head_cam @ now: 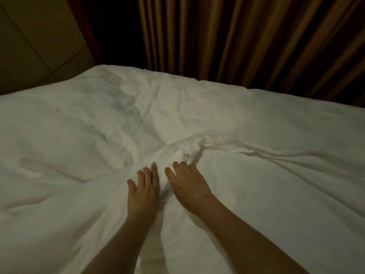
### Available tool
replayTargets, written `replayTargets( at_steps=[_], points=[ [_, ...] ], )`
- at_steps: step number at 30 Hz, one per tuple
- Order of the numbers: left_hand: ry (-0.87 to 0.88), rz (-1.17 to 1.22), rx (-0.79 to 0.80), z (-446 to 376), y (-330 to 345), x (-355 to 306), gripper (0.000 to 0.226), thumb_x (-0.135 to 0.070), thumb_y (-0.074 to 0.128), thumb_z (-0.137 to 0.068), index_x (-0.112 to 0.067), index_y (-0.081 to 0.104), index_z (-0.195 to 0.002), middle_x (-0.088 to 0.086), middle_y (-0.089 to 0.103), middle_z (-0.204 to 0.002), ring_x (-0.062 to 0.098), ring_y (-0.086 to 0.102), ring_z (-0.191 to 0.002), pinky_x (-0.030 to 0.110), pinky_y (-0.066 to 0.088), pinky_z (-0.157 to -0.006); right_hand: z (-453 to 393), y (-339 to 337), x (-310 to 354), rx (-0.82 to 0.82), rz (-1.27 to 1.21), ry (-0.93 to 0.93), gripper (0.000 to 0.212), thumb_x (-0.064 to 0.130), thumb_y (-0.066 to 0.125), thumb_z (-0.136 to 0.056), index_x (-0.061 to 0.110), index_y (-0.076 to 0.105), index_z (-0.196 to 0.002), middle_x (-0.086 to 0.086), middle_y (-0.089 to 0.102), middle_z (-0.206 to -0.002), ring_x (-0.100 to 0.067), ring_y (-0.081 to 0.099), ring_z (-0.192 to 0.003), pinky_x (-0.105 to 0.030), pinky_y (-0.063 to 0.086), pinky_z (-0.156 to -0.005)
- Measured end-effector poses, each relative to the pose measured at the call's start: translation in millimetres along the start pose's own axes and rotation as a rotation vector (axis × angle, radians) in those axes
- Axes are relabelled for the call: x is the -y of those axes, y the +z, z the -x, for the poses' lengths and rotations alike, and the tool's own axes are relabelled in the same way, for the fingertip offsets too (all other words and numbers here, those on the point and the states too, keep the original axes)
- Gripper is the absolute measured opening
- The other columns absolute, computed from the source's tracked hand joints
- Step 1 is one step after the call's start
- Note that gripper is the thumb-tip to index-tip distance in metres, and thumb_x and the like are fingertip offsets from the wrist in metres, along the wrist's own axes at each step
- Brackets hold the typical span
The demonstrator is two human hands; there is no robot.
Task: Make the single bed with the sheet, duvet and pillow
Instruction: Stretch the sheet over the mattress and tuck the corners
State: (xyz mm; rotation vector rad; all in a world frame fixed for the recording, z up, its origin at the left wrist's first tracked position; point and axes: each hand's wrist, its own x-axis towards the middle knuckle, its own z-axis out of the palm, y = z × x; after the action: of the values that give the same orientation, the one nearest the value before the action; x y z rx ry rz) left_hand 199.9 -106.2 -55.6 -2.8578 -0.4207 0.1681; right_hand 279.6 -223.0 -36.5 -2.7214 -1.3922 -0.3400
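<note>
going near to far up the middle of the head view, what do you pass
left hand and right hand lying flat on the duvet → bunched ridge of fabric just beyond the fingertips → smoother stretch of duvet → far edge of the bed → brown curtain

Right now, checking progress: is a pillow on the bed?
No, only the rumpled white duvet shows, with both hands, left and right, flat on it.

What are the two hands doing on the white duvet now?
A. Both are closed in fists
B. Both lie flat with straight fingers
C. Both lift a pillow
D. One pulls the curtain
B: the left hand and the right hand rest side by side, fingers straight, on the duvet beside a bunched fold.
</note>
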Motion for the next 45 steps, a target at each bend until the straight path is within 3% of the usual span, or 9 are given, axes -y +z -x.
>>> replayTargets(
  at_steps=[8,11,16,23,29,32,34,40,45],
  points=[
    [-0.179,0.106,0.05,55,-2,42,0.115,-0.038,0.082,-0.065,0.003,0.012,-0.146,0.028,0.047,-0.133,0.039,0.049,-0.12,0.053,0.044,-0.093,2,14,60,0.02,0.011,-0.206,0.06,0.031,0.08,-0.067,0.018,0.062,-0.124,-0.012,0.063,-0.123,-0.031,0.061,-0.111,-0.047,0.048,-0.093],
    [-0.262,0.141,0.031,69,15,77,0.114,-0.051,0.08,-0.058,-0.001,0.027,-0.146,0.028,0.054,-0.125,0.039,0.055,-0.111,0.052,0.047,-0.083,-11,22,90,-0.018,-0.029,-0.292,0.045,0.033,0.055,-0.08,0.02,0.062,-0.123,-0.011,0.063,-0.123,-0.032,0.062,-0.11,-0.048,0.049,-0.092],
    [-0.096,0.02,-0.149,77,46,128,0.03,-0.016,0.042,-0.07,-0.006,0.069,-0.078,0.014,0.056,-0.069,0.029,0.055,-0.058,0.035,0.047,-0.046,-36,24,150,-0.017,-0.022,-0.316,0.052,0.03,0.058,-0.066,0.018,0.068,-0.115,-0.004,0.068,-0.113,-0.024,0.066,-0.102,-0.044,0.051,-0.088],
    [0.124,0.11,-0.351,29,-14,226,0.026,-0.007,0.076,-0.035,-0.013,0.06,-0.055,0.004,0.049,-0.046,0.019,0.046,-0.029,0.015,0.032,-0.03,-112,-20,197,-0.104,-0.036,-0.001,0.067,0.016,0.082,-0.037,0.019,0.044,-0.092,0.001,0.06,-0.069,-0.021,0.059,-0.059,-0.032,0.035,-0.066],
    [0.015,0.338,-0.146,37,-46,246,0.066,-0.026,0.091,-0.038,-0.01,0.063,-0.096,0.009,0.061,-0.076,0.025,0.061,-0.062,0.034,0.049,-0.046,-145,-72,210,-0.01,0.063,0.133,0.049,0.01,0.088,-0.027,0.016,0.066,-0.071,-0.001,0.059,-0.058,-0.022,0.057,-0.047,-0.026,0.046,-0.051],
    [-0.089,0.331,0.085,59,-38,242,0.103,-0.043,0.074,-0.074,-0.026,0.008,-0.151,0.016,0.038,-0.138,0.035,0.047,-0.119,0.055,0.044,-0.09,-146,-84,207,0.029,0.125,0.125,0.045,0.009,0.089,-0.032,0.015,0.064,-0.069,-0.001,0.057,-0.056,-0.022,0.055,-0.045,-0.026,0.043,-0.049],
    [-0.126,0.386,0.061,74,-32,242,0.119,-0.028,0.088,-0.056,-0.028,0.013,-0.149,0.022,0.052,-0.121,0.039,0.058,-0.098,0.059,0.048,-0.076,-147,-90,206,0.043,0.147,0.116,0.044,0.007,0.087,-0.031,0.016,0.063,-0.067,-0.001,0.055,-0.055,-0.022,0.053,-0.044,-0.026,0.042,-0.048],
    [0.001,0.235,-0.125,57,-27,265,0.078,-0.002,0.09,-0.026,-0.013,0.074,-0.102,0.014,0.052,-0.055,0.025,0.046,-0.035,0.028,0.042,-0.038,-147,-93,204,0.074,0.138,0.196,0.047,0.004,0.085,-0.025,0.015,0.063,-0.066,-0.002,0.055,-0.054,-0.022,0.053,-0.043,-0.027,0.044,-0.048],
    [0.069,0.162,0.026,17,-103,304,0.043,-0.011,0.071,-0.075,-0.012,0.052,-0.114,0.011,0.06,-0.089,0.029,0.062,-0.075,0.033,0.048,-0.063,-175,-119,194,0.091,0.116,0.291,0.042,0.003,0.082,-0.046,0.012,0.066,-0.083,-0.007,0.063,-0.07,-0.028,0.06,-0.058,-0.033,0.048,-0.059]
  ],
)
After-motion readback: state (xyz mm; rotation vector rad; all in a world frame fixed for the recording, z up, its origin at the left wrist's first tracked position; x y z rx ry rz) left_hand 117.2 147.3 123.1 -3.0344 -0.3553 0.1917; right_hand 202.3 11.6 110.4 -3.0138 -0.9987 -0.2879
